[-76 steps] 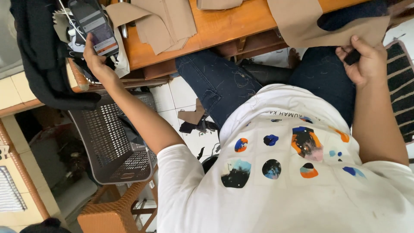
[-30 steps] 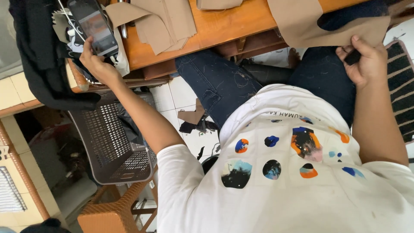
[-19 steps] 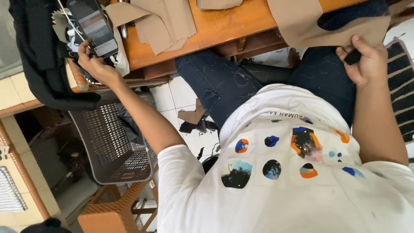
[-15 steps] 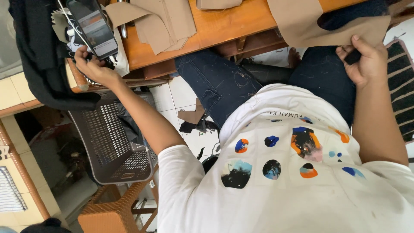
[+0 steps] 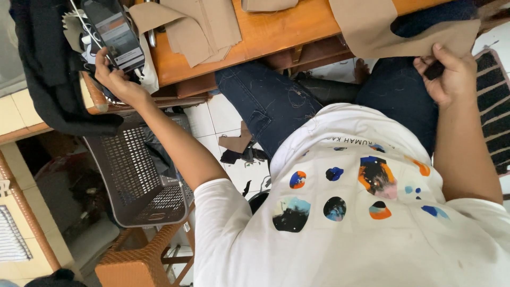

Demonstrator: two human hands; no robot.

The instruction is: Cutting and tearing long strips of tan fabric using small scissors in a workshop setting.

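Observation:
My left hand [image 5: 116,79] reaches up to the left end of the wooden table [image 5: 276,32], and its curled fingers close on the lower edge of a dark phone [image 5: 113,33] with a lit screen. My right hand [image 5: 449,77] is at the upper right, above my knee in blue jeans [image 5: 265,101]. It pinches the edge of a large tan fabric piece [image 5: 372,26], with a small black item [image 5: 433,69] between its fingers. A white shirt with coloured blots fills the bottom of the view.
More tan fabric pieces [image 5: 199,26] lie on the table. A black garment [image 5: 45,69] hangs at the left. Below it a dark perforated plastic basket [image 5: 138,175] rests on a wicker stool [image 5: 133,263]. Fabric scraps [image 5: 236,149] lie on the tiled floor, and a striped mat [image 5: 496,117] shows at the right.
My left hand slid down from the phone's face and curled at its lower edge, and the phone tilted slightly. My right hand stayed still on the fabric.

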